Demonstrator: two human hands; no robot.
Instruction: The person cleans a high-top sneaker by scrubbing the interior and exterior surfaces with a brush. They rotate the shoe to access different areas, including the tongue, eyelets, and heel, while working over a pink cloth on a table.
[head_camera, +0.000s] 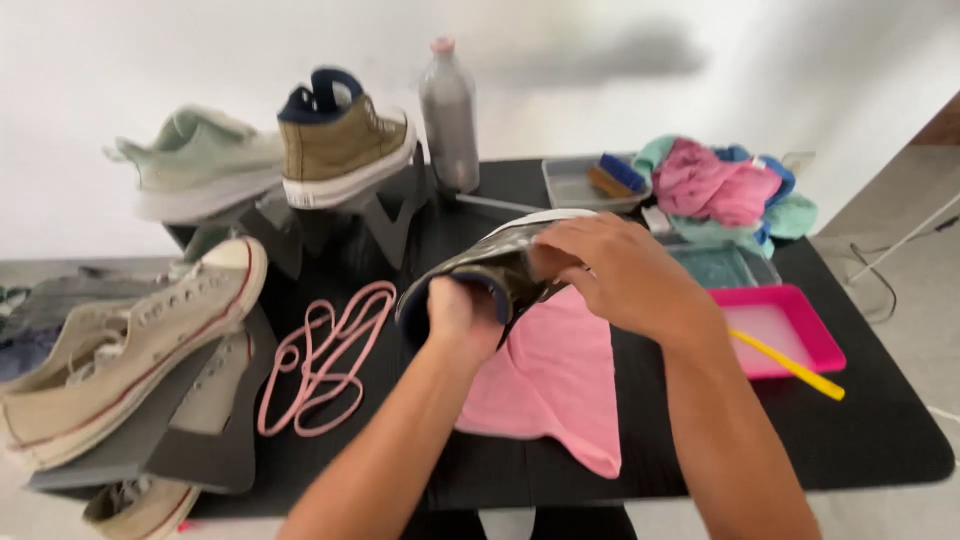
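shoe (490, 265) | toe hidden by right hand (610, 275) | left hand (460, 315) inside collar

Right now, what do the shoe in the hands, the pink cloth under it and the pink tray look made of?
Shoe: dark upper with a dull sheen, perhaps coated fabric or synthetic leather; blur leaves it open. The left hand is tucked into its opening, the right hand on top.
Cloth: soft matte textile; it lies limp with a folded edge.
Tray: looks like moulded plastic, with smooth, bright, rigid walls.
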